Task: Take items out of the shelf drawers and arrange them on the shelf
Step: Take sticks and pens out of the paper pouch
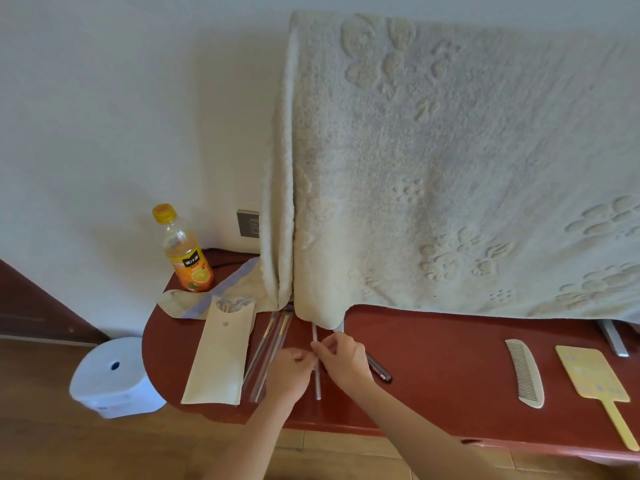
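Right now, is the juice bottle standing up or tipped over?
Standing up. The juice bottle stands on the red shelf, with its yellow cap on top.

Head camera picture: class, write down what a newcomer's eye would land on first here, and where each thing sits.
The big cream embossed towel hanging over the upper right dominates. Below it, on the red-brown wooden shelf, the left hand and right hand pinch a thin clear rod at centre. The orange juice bottle with a yellow cap stands at the shelf's back left.
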A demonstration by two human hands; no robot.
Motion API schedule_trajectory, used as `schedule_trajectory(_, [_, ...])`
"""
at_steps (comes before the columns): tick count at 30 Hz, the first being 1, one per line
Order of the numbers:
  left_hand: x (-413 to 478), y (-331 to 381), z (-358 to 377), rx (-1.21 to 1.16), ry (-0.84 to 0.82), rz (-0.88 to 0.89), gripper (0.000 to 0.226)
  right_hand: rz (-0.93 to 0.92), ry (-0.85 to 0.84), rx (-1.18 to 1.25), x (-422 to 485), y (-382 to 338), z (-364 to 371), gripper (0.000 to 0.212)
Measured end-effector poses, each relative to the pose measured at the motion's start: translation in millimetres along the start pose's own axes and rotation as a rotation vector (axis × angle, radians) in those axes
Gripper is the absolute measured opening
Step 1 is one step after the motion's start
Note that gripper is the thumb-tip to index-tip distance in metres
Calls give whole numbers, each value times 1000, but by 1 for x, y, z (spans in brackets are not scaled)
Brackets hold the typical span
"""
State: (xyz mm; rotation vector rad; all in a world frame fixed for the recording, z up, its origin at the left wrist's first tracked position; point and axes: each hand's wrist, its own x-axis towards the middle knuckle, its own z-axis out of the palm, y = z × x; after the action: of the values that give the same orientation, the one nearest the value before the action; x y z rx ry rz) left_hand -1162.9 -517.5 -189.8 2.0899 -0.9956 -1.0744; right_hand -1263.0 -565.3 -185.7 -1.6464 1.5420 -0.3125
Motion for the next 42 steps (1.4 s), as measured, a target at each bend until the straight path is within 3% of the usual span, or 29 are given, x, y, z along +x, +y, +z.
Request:
schedule_trajectory(4, [-6, 2, -7, -219, -149, 31, 26, 187, -94, 198, 6, -12, 2, 27])
schedule_trajectory(6, [-4, 0, -12, -299, -159, -24, 9, 253, -122, 281, 8, -15, -1, 22])
schedule_trajectory(9, [4, -6, -20, -473, -90, -151, 19, 163, -181, 145, 11, -12, -12, 20])
schedule_trajectory(12, [8, -3, -28, -666, -78, -106, 30, -11, -277, -82, 13, -8, -21, 24])
schedule_trajectory(17, [16, -2, -31, -381, -86, 153, 16, -117, -308, -304, 13, -4, -31, 26])
schedule_trajectory(20, [17, -3, -29, -222, -114, 282, 8, -170, -374, -301, 12, -3, -36, 27])
schedule_trajectory(24, [19, -1, -27, -77, -137, 395, 7, -239, -343, -378, 6, -3, -39, 27])
schedule_trajectory(32, [23, 4, -29, -42, -154, 421, 4, -347, -189, -555, 2, -1, -40, 27])
schedule_trajectory(37, [24, 7, -31, -21, -170, 410, 11, -340, -178, -596, 4, 4, -43, 33])
schedule_trajectory(42, [30, -5, -37, 1, -3, 361, 8, -203, -257, -483, 6, 13, -50, 36])
